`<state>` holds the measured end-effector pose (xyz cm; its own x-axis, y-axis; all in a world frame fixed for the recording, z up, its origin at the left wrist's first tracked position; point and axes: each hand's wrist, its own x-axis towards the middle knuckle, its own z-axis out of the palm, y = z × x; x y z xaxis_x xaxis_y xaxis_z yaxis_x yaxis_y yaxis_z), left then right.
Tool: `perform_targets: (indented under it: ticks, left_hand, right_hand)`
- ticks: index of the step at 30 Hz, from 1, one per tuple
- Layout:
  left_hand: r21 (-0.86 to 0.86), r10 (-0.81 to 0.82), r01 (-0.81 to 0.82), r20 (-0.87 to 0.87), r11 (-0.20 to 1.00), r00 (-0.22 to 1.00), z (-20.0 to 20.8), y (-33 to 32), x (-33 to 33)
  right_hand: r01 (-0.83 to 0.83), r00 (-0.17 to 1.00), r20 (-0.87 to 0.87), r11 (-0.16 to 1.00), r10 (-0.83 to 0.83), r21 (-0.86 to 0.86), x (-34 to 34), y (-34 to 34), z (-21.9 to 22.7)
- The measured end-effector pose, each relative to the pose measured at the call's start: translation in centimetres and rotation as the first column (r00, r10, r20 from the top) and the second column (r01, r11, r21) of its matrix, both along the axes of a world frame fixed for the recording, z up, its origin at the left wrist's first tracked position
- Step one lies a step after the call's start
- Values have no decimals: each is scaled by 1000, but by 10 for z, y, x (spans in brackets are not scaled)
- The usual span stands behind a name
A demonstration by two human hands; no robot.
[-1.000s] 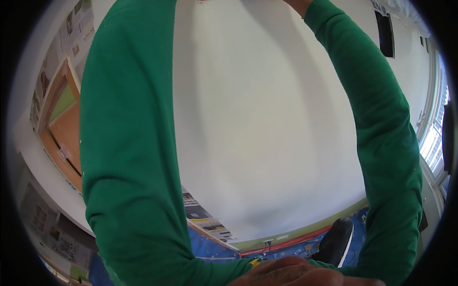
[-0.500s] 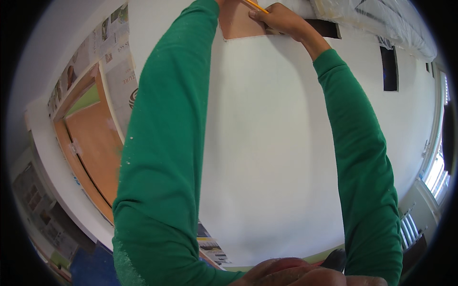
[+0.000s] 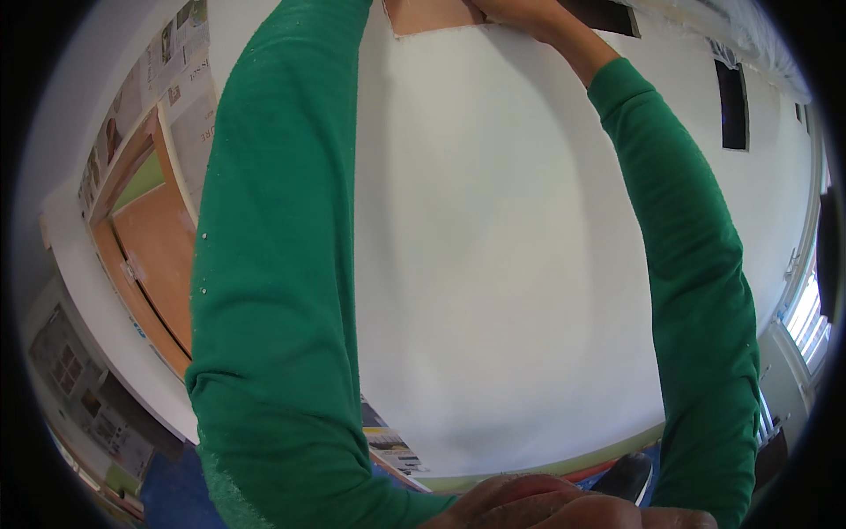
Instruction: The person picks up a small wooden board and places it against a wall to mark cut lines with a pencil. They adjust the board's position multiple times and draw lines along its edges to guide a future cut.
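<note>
Sleeves point(image 3: 687, 238): 2, green, both raised in front of a white wall point(image 3: 493, 220). Right hand point(image 3: 518, 12) is at the top edge of view, overlapping the lower right part of a tan rectangle point(image 3: 432, 16). Fingers cropped, so can't tell if it's grasping anything. Left hand is past the top edge, state can't be told either. Tan rectangle sits top center, between the arms; only its lower part shows, can't tell if it's a panel or a recess.

Right side: 2 dark rectangular openings point(image 3: 733, 106) in the wall, clear plastic sheeting point(image 3: 767, 44) above, window point(image 3: 806, 317) at the rim. Left side: newspaper sheets point(image 3: 189, 132) beside and above an orange-brown door point(image 3: 163, 256). Bottom: green strip point(image 3: 529, 467) along the wall base, dark shoe point(image 3: 622, 478) near it, blue floor covering point(image 3: 176, 494) lower left.
</note>
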<state>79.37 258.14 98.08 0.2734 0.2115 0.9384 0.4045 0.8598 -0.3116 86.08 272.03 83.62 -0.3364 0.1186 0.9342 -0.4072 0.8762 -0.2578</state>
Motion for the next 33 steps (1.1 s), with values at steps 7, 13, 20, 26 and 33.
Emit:
perform_targets:
  ticks: [7,13,20,26,33]
  left_hand:
    - [-30,26,-25,26,999,999,9,2,5]
    - [-46,90,-89,35,995,995,7,8,13]
    - [7,139,-141,141,990,980,-9,1,22]
    - [-87,265,-251,229,964,937,11,-5,24]
    - [-189,355,-309,301,932,885,21,-12,28]
  right_hand:
    - [-23,997,73,999,21,28,5,-1,5]
    - [2,996,88,995,-10,101,8,13,5]
    - [19,997,-79,987,-6,160,-4,13,-1]
    - [-62,998,13,996,61,61,-13,1,-4]
    - [-76,997,9,993,75,92,-8,13,3]
